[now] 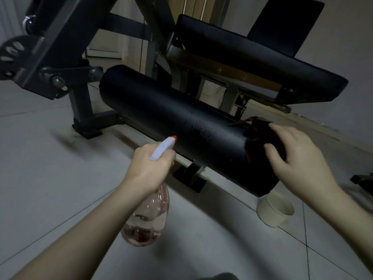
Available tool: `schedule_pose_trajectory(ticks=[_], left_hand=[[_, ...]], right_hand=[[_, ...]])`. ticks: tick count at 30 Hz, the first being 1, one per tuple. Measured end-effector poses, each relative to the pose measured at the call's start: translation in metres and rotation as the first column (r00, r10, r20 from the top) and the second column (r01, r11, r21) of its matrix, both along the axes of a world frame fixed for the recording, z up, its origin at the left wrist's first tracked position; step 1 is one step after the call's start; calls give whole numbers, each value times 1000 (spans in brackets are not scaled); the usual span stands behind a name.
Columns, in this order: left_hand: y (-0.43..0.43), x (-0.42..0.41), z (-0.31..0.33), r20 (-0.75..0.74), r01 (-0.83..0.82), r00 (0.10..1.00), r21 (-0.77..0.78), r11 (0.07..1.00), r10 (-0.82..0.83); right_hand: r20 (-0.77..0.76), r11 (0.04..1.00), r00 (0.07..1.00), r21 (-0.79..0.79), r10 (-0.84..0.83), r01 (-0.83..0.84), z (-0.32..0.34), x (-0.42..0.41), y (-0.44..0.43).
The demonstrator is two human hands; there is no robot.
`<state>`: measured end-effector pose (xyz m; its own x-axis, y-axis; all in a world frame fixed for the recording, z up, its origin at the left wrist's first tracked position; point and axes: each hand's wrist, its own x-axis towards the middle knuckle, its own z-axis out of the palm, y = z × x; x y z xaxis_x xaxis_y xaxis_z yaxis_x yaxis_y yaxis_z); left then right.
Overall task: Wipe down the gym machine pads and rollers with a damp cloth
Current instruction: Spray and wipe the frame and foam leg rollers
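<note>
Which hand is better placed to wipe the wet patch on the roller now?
The right hand: it rests on the cloth on the roller, beside the droplets. The left hand grips the spray bottle.

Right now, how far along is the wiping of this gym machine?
Early stage. Done: the roller carries spray droplets near its middle. In hand: the left hand grips the spray bottle aimed at it, while the right hand presses a dark cloth on the roller's right end. Left, seemingly: the rest of the roller and the seat pad.
</note>
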<state>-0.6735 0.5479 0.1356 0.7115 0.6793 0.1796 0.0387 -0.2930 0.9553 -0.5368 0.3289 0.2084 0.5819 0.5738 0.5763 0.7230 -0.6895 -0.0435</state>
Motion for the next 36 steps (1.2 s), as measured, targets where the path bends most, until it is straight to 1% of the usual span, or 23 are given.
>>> schedule_pose_trajectory(ticks=[2,5,8,11,14,17,21,24,29,32,33,36], left_hand=[[4,0,-2,-6,-21,1000,-2,1000,21],[10,0,-3,-2,-51,999,-34,998,51],[12,-1,-3,-7,-63,998,-18,998,62],[13,-1,-3,-8,-79,997,-26,997,79],[14,-2,-6,-17,-87,996,-9,996,87],[14,-4,-11,-39,-103,994,-3,995,103],[22,-4,-17,-56,-152,987,-4,988,152],[24,-5,-16,-72,-164,984,14,986,165],[26,-3,-12,-76,-183,981,-24,983,180],[25,-3,-10,-71,-181,981,-40,983,178],[26,-4,-9,-68,-176,983,-46,983,173],[28,-7,-7,-40,-165,986,-86,983,162]], right_hand=[[101,1000,995,22,8,-11,-15,-5,0],[265,998,963,-3,54,-55,-35,-6,16],[356,996,930,-47,93,-82,-46,-2,51],[357,996,930,-61,85,-67,-43,2,97],[293,996,953,-38,84,-76,-30,2,127],[275,994,955,-43,108,-100,-30,-1,110],[331,988,931,-83,152,-132,-48,-4,83],[357,986,920,-105,159,-130,-49,2,108],[266,993,957,-20,115,-114,-30,6,176],[204,994,973,10,107,-111,-28,2,180],[203,995,975,16,94,-99,-31,0,176],[280,997,957,-12,76,-76,-43,0,166]])
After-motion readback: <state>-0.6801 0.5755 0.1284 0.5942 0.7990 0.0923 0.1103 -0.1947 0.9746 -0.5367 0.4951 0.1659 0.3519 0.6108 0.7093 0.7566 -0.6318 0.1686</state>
